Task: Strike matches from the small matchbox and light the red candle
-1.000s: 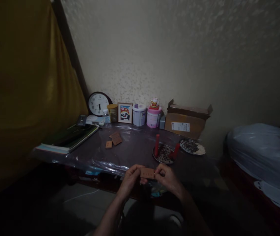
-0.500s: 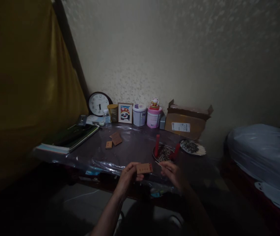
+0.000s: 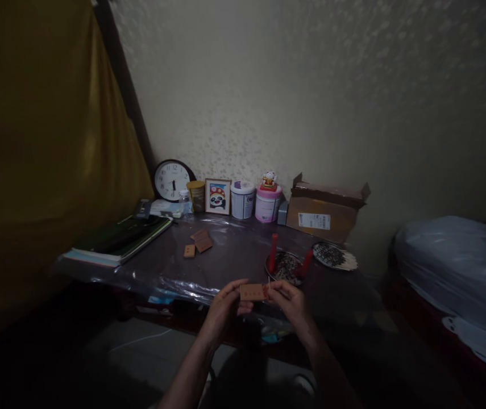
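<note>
Matchbox (image 3: 252, 292): held in front of the candle plate (image 3: 266, 271), slightly to its left. Left hand (image 3: 224, 305) clamped on the left end, thumb vs fingers, probably to steady it and keep the right end reachable. Right hand (image 3: 289, 297) at that end, fingertips pinched on what looks like a thin matchstick (image 3: 269, 280); exact contact with box unclear. Red candle (image 3: 273, 253) upright in the plate. Left of plate: brown pieces (image 3: 203, 244), flat, likely set aside. Right of plate, slightly behind: stick dish (image 3: 317, 260). Carton (image 3: 322, 211) behind plate, near wall, probably out of the way.
</note>
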Demonstrator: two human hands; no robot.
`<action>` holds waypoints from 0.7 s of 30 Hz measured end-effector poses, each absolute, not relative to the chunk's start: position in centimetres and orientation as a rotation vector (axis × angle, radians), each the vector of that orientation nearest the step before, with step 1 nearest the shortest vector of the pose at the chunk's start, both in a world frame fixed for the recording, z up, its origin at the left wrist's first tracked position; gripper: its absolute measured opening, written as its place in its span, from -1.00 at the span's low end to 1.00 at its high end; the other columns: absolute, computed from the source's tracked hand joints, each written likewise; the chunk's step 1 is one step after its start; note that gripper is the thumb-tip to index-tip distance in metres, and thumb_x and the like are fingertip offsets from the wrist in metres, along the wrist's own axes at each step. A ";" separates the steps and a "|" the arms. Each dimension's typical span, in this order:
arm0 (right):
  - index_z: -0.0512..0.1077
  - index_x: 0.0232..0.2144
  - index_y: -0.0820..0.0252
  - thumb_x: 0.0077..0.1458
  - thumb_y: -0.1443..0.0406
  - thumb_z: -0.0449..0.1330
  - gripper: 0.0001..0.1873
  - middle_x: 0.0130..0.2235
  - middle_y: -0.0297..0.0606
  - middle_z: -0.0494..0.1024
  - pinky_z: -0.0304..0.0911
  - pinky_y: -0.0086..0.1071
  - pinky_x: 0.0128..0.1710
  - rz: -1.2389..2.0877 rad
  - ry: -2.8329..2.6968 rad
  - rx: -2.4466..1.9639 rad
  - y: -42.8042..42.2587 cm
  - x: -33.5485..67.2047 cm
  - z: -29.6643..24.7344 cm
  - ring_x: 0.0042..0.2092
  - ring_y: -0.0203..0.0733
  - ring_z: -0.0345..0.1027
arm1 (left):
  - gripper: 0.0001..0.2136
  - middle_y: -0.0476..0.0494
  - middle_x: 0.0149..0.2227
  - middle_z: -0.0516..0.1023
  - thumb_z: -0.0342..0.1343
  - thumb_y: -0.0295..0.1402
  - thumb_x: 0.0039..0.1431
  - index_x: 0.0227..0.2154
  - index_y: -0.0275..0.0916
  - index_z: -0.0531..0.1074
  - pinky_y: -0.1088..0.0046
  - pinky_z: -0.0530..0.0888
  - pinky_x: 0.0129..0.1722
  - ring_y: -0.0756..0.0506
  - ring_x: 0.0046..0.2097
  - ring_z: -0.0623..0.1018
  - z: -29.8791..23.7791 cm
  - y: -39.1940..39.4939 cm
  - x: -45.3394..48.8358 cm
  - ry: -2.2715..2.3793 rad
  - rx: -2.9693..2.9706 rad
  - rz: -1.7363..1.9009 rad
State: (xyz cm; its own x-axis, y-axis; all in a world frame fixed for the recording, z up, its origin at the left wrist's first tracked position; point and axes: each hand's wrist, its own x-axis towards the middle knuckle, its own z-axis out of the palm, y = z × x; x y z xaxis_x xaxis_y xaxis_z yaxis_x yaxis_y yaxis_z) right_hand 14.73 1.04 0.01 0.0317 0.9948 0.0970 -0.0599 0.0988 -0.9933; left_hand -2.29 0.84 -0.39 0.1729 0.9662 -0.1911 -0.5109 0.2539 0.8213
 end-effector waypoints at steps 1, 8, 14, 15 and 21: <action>0.46 -0.55 0.19 -0.28 0.05 0.34 -0.66 -0.46 -0.29 0.53 0.34 -0.34 -0.37 1.160 -1.170 -1.104 1.0 14.7 0.0 -0.38 -0.16 0.41 | -0.71 -0.17 -0.41 0.58 0.11 -0.42 -0.02 -0.17 -0.33 0.41 0.53 0.47 -0.51 0.01 -0.55 0.53 -0.2 0.8 -2.3 0.808 0.680 1.175; 0.45 -0.55 0.19 -0.29 0.09 0.35 -0.69 -0.41 -0.29 0.52 0.35 -0.33 -0.36 1.167 -1.117 -1.095 0.9 14.7 0.2 -0.32 -0.13 0.41 | -0.65 -0.17 -0.16 0.52 0.19 -0.37 -0.02 -0.10 -0.23 0.41 0.53 0.48 -0.34 0.02 -0.40 0.55 -0.1 0.2 -2.3 0.650 0.708 1.188; 0.45 -0.57 0.19 -0.32 0.06 0.36 -0.66 -0.44 -0.30 0.50 0.36 -0.30 -0.35 1.119 -1.103 -1.096 1.1 14.8 0.3 -0.35 -0.15 0.41 | -0.61 -0.16 -0.09 0.49 0.26 -0.39 -0.11 -0.13 -0.22 0.43 0.56 0.46 -0.33 0.05 -0.39 0.53 -0.3 0.4 -2.0 0.675 0.726 1.230; 0.45 -0.57 0.19 -0.33 0.07 0.36 -0.66 -0.45 -0.31 0.50 0.35 -0.30 -0.34 1.110 -1.103 -1.094 1.2 14.8 0.3 -0.35 -0.15 0.41 | -0.61 -0.16 -0.10 0.49 0.25 -0.37 -0.10 -0.13 -0.22 0.42 0.55 0.46 -0.33 0.05 -0.39 0.53 -0.3 0.5 -2.0 0.681 0.734 1.237; 0.43 -0.56 0.18 -0.26 0.11 0.34 -0.71 -0.46 -0.31 0.51 0.30 -0.33 -0.29 0.988 -1.173 -1.075 1.2 14.7 0.0 -0.36 -0.17 0.41 | -0.66 -0.17 -0.10 0.51 0.26 -0.30 -0.12 -0.23 -0.22 0.41 0.47 0.45 -0.29 0.00 -0.36 0.54 -0.2 0.5 -2.0 0.701 0.776 1.277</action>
State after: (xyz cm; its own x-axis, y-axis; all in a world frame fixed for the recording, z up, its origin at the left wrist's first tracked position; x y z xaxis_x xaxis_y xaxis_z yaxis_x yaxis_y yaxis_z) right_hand 14.66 1.23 -0.04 0.1294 0.9702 0.2047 -0.0369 0.2110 -0.9768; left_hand -2.05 0.52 -0.17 0.1593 0.9867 -0.0308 -0.5555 0.1154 0.8235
